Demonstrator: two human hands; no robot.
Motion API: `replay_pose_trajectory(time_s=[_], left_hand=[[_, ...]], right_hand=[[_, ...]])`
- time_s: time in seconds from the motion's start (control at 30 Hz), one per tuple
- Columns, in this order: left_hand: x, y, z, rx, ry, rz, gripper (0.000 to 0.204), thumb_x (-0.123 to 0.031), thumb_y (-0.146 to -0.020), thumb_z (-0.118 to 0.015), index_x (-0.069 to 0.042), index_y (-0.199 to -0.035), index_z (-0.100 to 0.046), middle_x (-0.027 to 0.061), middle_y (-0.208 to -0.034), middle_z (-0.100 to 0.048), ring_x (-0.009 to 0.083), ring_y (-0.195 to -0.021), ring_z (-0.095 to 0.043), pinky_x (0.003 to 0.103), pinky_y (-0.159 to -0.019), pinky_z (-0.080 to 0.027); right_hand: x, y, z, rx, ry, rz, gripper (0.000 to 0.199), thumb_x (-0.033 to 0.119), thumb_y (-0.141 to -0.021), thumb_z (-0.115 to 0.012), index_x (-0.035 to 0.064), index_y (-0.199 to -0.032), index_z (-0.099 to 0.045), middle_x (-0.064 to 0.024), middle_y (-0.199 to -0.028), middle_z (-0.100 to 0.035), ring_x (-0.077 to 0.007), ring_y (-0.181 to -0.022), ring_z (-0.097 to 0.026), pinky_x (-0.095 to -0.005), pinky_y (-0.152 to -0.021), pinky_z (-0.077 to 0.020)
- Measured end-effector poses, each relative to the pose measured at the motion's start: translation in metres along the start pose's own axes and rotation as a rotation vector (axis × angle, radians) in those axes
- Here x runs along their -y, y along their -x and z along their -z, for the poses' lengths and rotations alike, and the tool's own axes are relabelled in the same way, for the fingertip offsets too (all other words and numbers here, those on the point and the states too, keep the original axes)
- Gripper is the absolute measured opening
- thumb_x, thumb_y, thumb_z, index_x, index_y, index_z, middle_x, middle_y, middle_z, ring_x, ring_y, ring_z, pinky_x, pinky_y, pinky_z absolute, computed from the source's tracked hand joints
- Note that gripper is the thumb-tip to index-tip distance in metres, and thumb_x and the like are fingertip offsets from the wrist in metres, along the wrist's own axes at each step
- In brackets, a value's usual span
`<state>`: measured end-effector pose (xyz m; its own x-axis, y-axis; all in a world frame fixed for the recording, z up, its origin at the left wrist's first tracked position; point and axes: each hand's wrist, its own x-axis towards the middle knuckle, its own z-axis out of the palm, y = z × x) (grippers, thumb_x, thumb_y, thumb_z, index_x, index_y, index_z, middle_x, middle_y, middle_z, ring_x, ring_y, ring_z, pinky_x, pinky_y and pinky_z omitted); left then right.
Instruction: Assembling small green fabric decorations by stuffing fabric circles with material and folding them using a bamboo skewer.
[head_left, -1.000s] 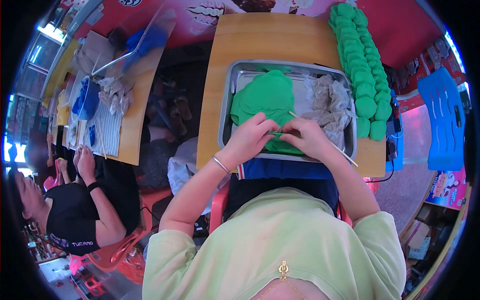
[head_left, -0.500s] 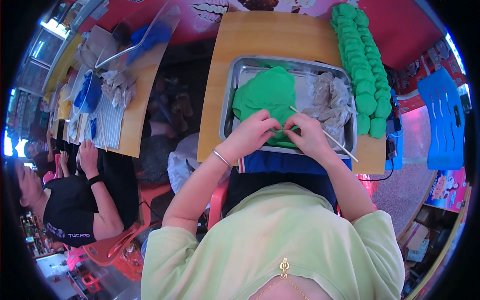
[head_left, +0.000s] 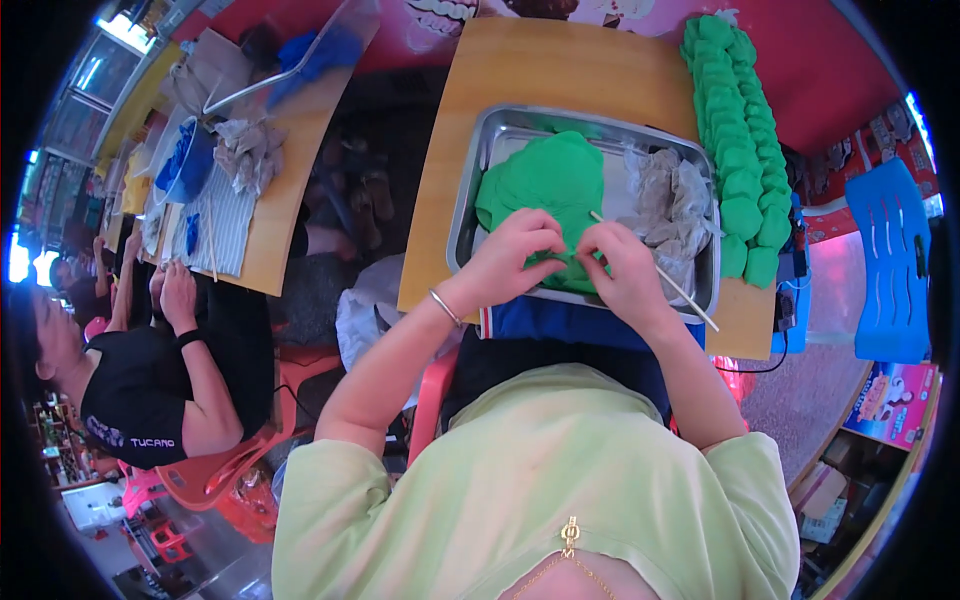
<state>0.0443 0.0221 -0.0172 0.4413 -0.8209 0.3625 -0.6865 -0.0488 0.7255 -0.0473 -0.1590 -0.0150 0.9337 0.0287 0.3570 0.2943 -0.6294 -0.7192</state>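
Person's left hand (head_left: 515,262) and right hand (head_left: 622,268) sit close together, not touching, over the near end of the green sheets (head_left: 550,175), centre of frame, inside the metal tray (head_left: 464,205). Each pinches narrow; cannot tell what lies between the fingertips. Stick (head_left: 684,295) slants past the right hand, seemingly tucked there to free the fingers. Sheets lie tray-left, probably for short reach; crumpled plastic (head_left: 682,215) crowds tray-right. Near rim close under the wrists. Green rounds (head_left: 740,180) bound upper right; table (head_left: 560,60) gives room upper centre.

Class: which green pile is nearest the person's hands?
The broad green pile in the metal tray; the green rows lie outside, past its right rim.
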Motion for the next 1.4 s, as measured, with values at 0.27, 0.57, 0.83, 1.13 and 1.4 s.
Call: replay_pose_trajectory(time_s=[0.27,0.57,0.83,1.13,1.4], left_hand=[[-0.001,0.003,-0.006,0.025,-0.009,-0.017,0.016,-0.008,-0.071,-0.068,-0.004,-0.082,-0.057,0.0084,-0.085,-0.056,0.0287,-0.089,-0.052,0.037,-0.079,-0.042],[0.005,-0.001,-0.001,0.118,0.05,0.034,0.027,-0.012,-0.071,-0.071,-0.006,-0.092,-0.056,0.0103,-0.091,-0.054,0.0293,-0.091,-0.051,0.037,-0.08,-0.042],[-0.01,-0.005,0.0,0.011,0.287,0.15,0.032,-0.004,-0.072,-0.07,-0.006,-0.099,-0.053,0.0082,-0.095,-0.052,0.0228,-0.092,-0.053,0.033,-0.078,-0.046],[-0.022,-0.006,0.016,-0.007,0.139,0.001,0.025,0.004,-0.07,-0.068,-0.006,-0.092,-0.059,0.0088,-0.097,-0.047,0.0235,-0.094,-0.052,0.032,-0.078,-0.047],[-0.033,-0.009,0.021,0.11,-0.213,-0.102,0.018,0.001,-0.072,-0.063,-0.006,-0.088,-0.059,0.0113,-0.093,-0.046,0.0283,-0.091,-0.05,0.033,-0.078,-0.046]], right_hand=[[0.001,0.003,0.008,0.104,0.094,0.132,0.014,0.0,-0.073,-0.063,0.0035,-0.085,-0.057,-0.0119,-0.081,-0.056,-0.0291,-0.075,-0.057,-0.0363,-0.065,-0.0475],[0.0,-0.001,0.017,0.275,-0.144,-0.047,0.014,0.0,-0.072,-0.067,0.0031,-0.084,-0.059,-0.0077,-0.077,-0.054,-0.0177,-0.066,-0.057,-0.0298,-0.06,-0.0461],[0.0,-0.001,0.019,0.077,-0.195,-0.043,0.017,-0.003,-0.07,-0.068,0.0038,-0.08,-0.058,-0.0071,-0.078,-0.053,-0.0201,-0.072,-0.056,-0.0293,-0.062,-0.0445],[0.016,-0.001,0.024,-0.013,-0.162,0.094,0.015,-0.004,-0.071,-0.066,0.0046,-0.08,-0.059,-0.0087,-0.079,-0.054,-0.0243,-0.073,-0.058,-0.0315,-0.064,-0.0467],[0.01,-0.01,0.03,0.151,0.452,0.307,0.015,0.018,-0.07,-0.068,0.0125,-0.078,-0.057,-0.0024,-0.077,-0.055,-0.0229,-0.07,-0.057,-0.0353,-0.054,-0.0439]])
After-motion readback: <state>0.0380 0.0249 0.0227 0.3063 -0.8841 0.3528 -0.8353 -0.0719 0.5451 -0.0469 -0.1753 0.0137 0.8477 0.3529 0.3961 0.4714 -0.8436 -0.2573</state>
